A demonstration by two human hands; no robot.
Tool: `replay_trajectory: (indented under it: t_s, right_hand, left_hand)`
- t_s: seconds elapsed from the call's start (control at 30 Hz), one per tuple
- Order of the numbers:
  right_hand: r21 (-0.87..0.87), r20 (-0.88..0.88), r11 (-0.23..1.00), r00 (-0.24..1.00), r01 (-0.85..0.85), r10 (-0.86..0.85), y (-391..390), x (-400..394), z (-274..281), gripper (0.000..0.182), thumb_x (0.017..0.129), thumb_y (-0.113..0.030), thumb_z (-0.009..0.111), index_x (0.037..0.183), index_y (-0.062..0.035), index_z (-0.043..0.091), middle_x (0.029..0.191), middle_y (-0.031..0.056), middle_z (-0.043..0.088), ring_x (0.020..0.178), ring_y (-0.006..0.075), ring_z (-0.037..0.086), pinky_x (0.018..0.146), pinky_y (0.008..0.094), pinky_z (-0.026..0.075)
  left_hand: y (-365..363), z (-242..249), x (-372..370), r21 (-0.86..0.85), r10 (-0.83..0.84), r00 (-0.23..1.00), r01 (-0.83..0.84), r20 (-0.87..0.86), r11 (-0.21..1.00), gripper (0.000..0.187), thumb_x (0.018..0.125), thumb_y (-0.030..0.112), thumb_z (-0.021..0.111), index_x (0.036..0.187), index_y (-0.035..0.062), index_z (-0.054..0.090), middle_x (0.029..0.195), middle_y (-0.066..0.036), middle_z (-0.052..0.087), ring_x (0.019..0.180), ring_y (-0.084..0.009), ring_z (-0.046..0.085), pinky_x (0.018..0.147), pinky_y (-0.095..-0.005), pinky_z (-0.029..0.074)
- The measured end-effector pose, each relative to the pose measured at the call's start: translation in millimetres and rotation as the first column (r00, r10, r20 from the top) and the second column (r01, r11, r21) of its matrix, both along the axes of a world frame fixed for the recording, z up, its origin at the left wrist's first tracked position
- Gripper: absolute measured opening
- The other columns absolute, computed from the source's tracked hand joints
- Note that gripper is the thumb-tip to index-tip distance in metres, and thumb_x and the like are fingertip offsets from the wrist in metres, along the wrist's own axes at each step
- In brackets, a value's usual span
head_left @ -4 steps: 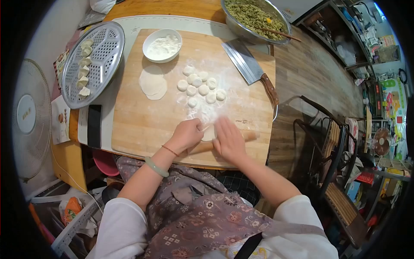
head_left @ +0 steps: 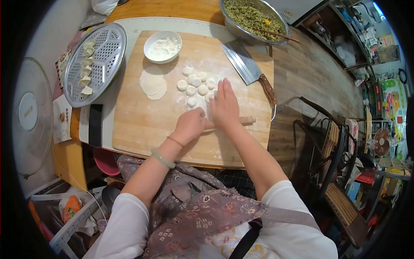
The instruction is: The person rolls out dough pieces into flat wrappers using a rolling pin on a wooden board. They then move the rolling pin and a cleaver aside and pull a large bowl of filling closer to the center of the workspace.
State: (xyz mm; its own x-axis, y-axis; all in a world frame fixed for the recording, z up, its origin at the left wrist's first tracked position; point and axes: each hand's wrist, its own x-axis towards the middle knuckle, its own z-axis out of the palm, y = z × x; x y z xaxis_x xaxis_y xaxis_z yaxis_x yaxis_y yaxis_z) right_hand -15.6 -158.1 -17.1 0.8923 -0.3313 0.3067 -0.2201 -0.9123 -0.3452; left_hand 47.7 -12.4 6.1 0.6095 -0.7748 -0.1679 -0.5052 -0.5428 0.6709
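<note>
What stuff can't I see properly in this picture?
Head view:
Anything the left hand holds: that hand hides it.
Part of the rolling pin: covered by the right hand and wrist.
Far rim of the steel bowl: cut by the top edge.
Markings on the fan: too small.

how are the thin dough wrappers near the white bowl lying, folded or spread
Spread: the wrappers lie flat on the wooden board, their round outlines overlapping, no fold visible.

Both forearms (head_left: 254, 151) reach forward, left hand (head_left: 190, 125) curled, right hand (head_left: 225, 106) flat with fingers (head_left: 224, 89) extended.
</note>
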Motion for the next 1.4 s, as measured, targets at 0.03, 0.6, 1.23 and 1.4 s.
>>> replay_trajectory:
  t_s: [0.03, 0.6, 1.23, 1.4]
  right_hand:
    - [0.009, 0.094, 0.996, 0.991, 0.091, -0.092, -3.1, -0.7, 1.7, 0.064, 0.083, -0.028, 0.057, 0.133, 0.0056, 0.035, 0.139, 0.0258, 0.035, 0.130, 0.0365, 0.034, 0.107, 0.0433, 0.028]
    - [0.018, -0.257, 0.984, 0.950, -0.180, 0.178, 24.9, -123.7, 9.0, 0.067, 0.083, -0.029, 0.057, 0.135, 0.0046, 0.033, 0.140, 0.0242, 0.034, 0.129, 0.0366, 0.034, 0.105, 0.0431, 0.030]
    - [0.002, -0.108, 1.000, 0.994, -0.010, 0.010, 4.9, -54.1, 12.0, 0.076, 0.080, -0.037, 0.060, 0.137, 0.0038, 0.030, 0.143, 0.0232, 0.029, 0.132, 0.0353, 0.031, 0.107, 0.0428, 0.028]
    - [0.066, -0.309, 0.955, 0.905, -0.288, 0.294, 42.9, -149.1, 17.9, 0.074, 0.078, -0.041, 0.062, 0.133, 0.0032, 0.038, 0.139, 0.0233, 0.037, 0.130, 0.0357, 0.035, 0.106, 0.0442, 0.028]
  left_hand:
    - [-8.0, -3.8, 0.3, -0.058, 0.008, 1.000, -0.007, 0.028, 0.998, 0.017, 0.078, 0.021, 0.061, 0.080, 0.0041, 0.063, 0.073, -0.017, 0.063, 0.071, -0.0335, 0.061, 0.064, -0.0412, 0.048]
    - [13.3, -7.0, -36.1, -0.078, -0.022, 0.990, 0.011, -0.136, 0.997, 0.018, 0.076, 0.021, 0.066, 0.078, 0.0032, 0.064, 0.071, -0.015, 0.062, 0.066, -0.0315, 0.061, 0.061, -0.0385, 0.048]
    - [4.4, -3.5, -23.1, -0.030, 0.051, 0.999, -0.050, 0.015, 0.998, 0.017, 0.077, 0.018, 0.066, 0.080, 0.0024, 0.061, 0.069, -0.014, 0.062, 0.065, -0.0292, 0.061, 0.061, -0.0360, 0.048]
    - [24.6, -10.8, -26.5, -0.086, -0.028, 0.985, 0.014, -0.168, 0.996, 0.016, 0.077, 0.019, 0.065, 0.077, 0.0034, 0.061, 0.070, -0.014, 0.063, 0.067, -0.0309, 0.062, 0.062, -0.0382, 0.049]
